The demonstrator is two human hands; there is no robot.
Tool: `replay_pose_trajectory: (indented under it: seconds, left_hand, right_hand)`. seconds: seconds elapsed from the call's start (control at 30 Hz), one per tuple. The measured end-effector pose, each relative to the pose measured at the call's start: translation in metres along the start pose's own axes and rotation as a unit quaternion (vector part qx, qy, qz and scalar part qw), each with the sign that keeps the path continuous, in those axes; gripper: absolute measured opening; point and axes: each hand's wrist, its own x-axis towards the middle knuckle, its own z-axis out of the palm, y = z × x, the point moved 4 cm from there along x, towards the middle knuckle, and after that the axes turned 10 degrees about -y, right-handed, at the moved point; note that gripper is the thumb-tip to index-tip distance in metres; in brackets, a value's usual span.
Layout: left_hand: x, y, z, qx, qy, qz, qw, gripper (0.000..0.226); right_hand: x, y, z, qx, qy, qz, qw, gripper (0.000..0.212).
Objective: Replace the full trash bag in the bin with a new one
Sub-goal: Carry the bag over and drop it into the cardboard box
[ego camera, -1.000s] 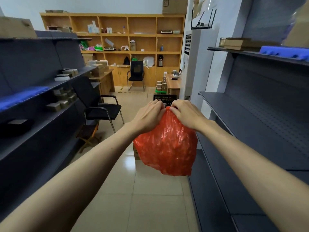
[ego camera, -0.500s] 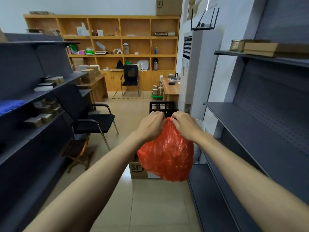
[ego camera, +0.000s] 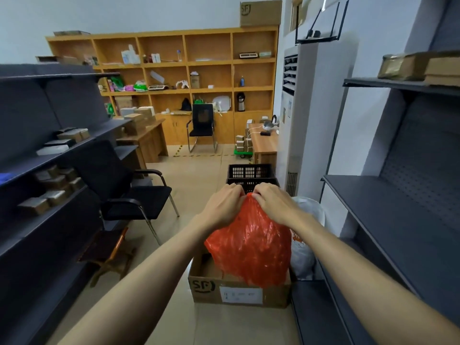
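Observation:
A full red trash bag (ego camera: 251, 247) hangs in the air in front of me, bulging and crinkled. My left hand (ego camera: 222, 207) and my right hand (ego camera: 273, 205) both pinch the gathered top of the bag, fingertips close together at its neck. The bag's lower part hangs over an open cardboard box (ego camera: 239, 292) on the floor. No trash bin can be made out in this view.
A black plastic crate (ego camera: 251, 176) stands beyond the box. A white plastic bag (ego camera: 305, 245) sits against the dark shelving (ego camera: 398, 220) on the right. A black chair (ego camera: 129, 192) and a low wooden stool (ego camera: 109, 255) stand left, by more shelving. Tiled floor runs to the wooden shelves.
The view has moved forward and tilted down; the cardboard box and white bag have come into sight under the bag. Both hands keep holding the bag's top.

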Motion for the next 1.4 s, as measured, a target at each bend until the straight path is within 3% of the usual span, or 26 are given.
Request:
replay_pose_trajectory:
  seconds: [0.3, 0.67, 0.87, 1.0, 1.1, 1.4]
  left_hand:
    - [0.118, -0.053, 0.023, -0.006, 0.034, 0.000, 0.999, 0.022]
    - [0.280, -0.166, 0.095, -0.075, -0.032, 0.008, 0.997, 0.017]
    - [0.344, -0.228, 0.158, -0.094, -0.085, 0.009, 0.992, 0.034]
    - [0.374, -0.251, 0.195, -0.096, -0.101, 0.004, 0.990, 0.016]
    - [0.395, -0.273, 0.233, -0.075, -0.098, -0.003, 0.992, 0.015]
    - [0.417, -0.346, 0.419, -0.078, -0.154, -0.056, 0.983, 0.019]
  right_hand:
    - [0.121, 0.063, 0.012, 0.000, 0.008, -0.006, 1.000, 0.028]
    - [0.289, 0.148, 0.076, 0.012, -0.026, 0.027, 0.999, 0.027]
    - [0.358, 0.197, 0.141, 0.030, -0.033, 0.040, 0.998, 0.026]
    - [0.391, 0.228, 0.184, 0.018, -0.042, 0.050, 0.998, 0.027]
    - [0.414, 0.256, 0.223, 0.006, -0.055, 0.047, 0.997, 0.027]
    - [0.443, 0.343, 0.391, 0.034, -0.121, 0.056, 0.990, 0.027]
